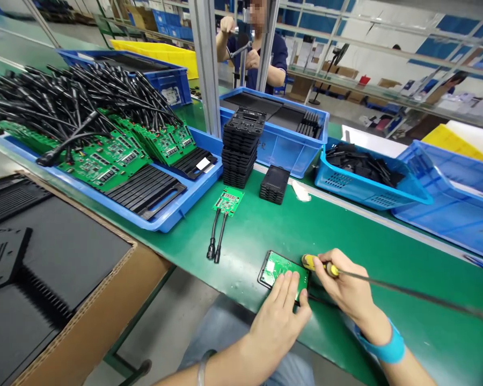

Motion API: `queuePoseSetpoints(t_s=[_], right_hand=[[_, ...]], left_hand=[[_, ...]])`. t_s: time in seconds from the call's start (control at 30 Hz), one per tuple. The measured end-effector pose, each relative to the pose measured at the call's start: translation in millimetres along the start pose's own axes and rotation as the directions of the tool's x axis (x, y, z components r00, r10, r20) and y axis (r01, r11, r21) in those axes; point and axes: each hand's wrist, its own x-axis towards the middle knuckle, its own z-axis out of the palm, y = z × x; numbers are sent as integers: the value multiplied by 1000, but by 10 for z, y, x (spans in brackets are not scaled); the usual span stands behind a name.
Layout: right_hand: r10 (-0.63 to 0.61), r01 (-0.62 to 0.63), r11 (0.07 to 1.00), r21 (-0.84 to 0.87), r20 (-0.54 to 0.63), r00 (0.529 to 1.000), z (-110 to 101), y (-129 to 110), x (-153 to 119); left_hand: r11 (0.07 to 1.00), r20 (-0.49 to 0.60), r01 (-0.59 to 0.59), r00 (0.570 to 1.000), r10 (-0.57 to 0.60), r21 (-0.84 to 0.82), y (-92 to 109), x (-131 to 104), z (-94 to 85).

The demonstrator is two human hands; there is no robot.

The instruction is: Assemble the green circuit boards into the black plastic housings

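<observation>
My left hand lies with its fingers stretched out flat on a green circuit board. That board sits in a shallow black plastic case on the bench near its front edge. My right hand is closed around a screwdriver with a yellow handle. Its long shaft points away to the right, and the handle's butt end is at the board's right edge. A dark cable runs from the case beneath my right hand. Another circuit board with two black cable leads rests further left.
Stacked black cases and a shorter stack stand behind. A blue tray of cabled boards is at left, above a cardboard box. Blue bins and a blue basket line the back. Across the bench is a co-worker.
</observation>
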Motion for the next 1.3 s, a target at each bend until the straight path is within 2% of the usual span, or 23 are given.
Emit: queuePoseSetpoints(t_s=[0.07,0.13,0.23,0.3,0.37,0.47,0.53,0.6,0.7,0.77,0.87,0.93,1.0,1.03,1.1,1.17,1.23,1.3], right_hand=[[51,-47,996,80,-42,998,55,-21,57],[47,-34,987,160,-81,996,100,-66,111],[-5,6,991,131,-8,1000,150,-120,194],[38,-42,993,106,36,999,174,-145,247],[110,-109,982,152,0,994,212,-178,288],[88,-67,963,260,-72,994,326,-231,327],[37,-28,962,270,-27,999,394,-259,357],[43,-50,968,248,31,999,399,-296,388],[83,-84,948,307,18,996,307,-409,375],[12,-21,915,403,25,1000,268,-506,303],[-167,92,884,457,127,978,299,-588,172],[-151,55,899,435,188,971,292,-575,127],[-29,-38,908,418,153,988,183,-531,121],[38,-75,904,421,95,995,92,-510,121],[163,-125,889,441,-48,985,-105,-483,102],[247,-158,872,464,-138,959,-227,-479,44],[232,-141,877,459,-146,962,-206,-477,-46],[119,-61,900,432,-107,987,-81,-455,-135]], left_hand=[[1000,-3,17,1000,-17,-20,13,-5,17],[999,0,27,1000,-27,-44,23,-5,26],[998,-24,41,999,-43,-52,23,4,16],[998,-30,42,999,-43,-45,14,12,2],[998,-26,46,999,-47,-46,4,22,-8],[994,-56,71,996,-75,-78,-2,40,-10],[992,-84,82,992,-90,-91,-2,45,-6],[993,-94,85,991,-93,-82,3,39,4],[995,-52,75,996,-79,-69,39,0,52],[996,-5,67,998,-67,-63,91,-38,113],[999,90,31,996,-28,-34,171,-84,201],[1000,138,-9,990,13,-29,167,-90,200],[998,160,-42,986,50,-56,73,-65,119],[994,178,-55,982,71,-94,-11,-37,52],[967,241,-87,960,146,-240,-239,47,-107],[887,305,-91,919,251,-454,-505,163,-247],[805,354,-25,890,288,-592,-741,289,-326],[744,378,17,869,319,-668,-899,400,-345]])
